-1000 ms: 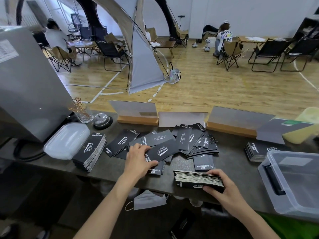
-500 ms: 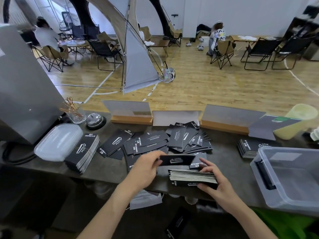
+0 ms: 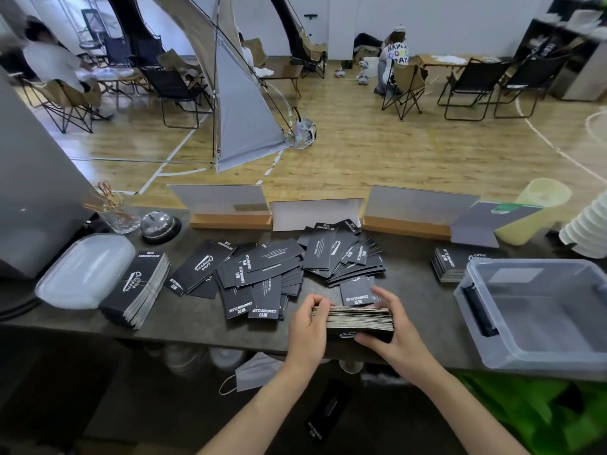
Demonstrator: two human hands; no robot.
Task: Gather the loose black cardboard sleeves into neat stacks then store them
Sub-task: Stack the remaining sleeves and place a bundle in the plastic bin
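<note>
**Inspector:** You are holding the stack in hand [image 3: 359,320] at the near edge of the counter [image 3: 203,326]. Your left hand [image 3: 308,330] is pressing its fingertips against the left end of the stack, and your right hand [image 3: 391,336] is cupping the right end, thumb under the front edge and fingers curled over the far side. Both hands are closed on it.

**Operator:** What am I watching for while squaring it?

**Inspector:** You are squeezing from the ends only. I judge you should be tapping the long edge down on the counter as well, loosening the grip a little so stray sleeves can settle. Keep it low; a tall stack held only at the ends may be inclined to buckle in the middle.

**Operator:** And the remainder?

**Inspector:** The loose sleeves [image 3: 262,270] are lying fanned and overlapping just beyond your hands. A finished stack [image 3: 138,287] is leaning against the white lid [image 3: 82,267] on the left; another stack [image 3: 450,264] is sitting just behind the clear bin [image 3: 538,310].

**Operator:** Anything you cannot confirm?

**Inspector:** The far face of your stack is hidden by your fingers. The bin's right side is cut off, and that rear stack is partly hidden by the bin wall. I cannot tell how many loose sleeves are lying buried in the pile.
</note>
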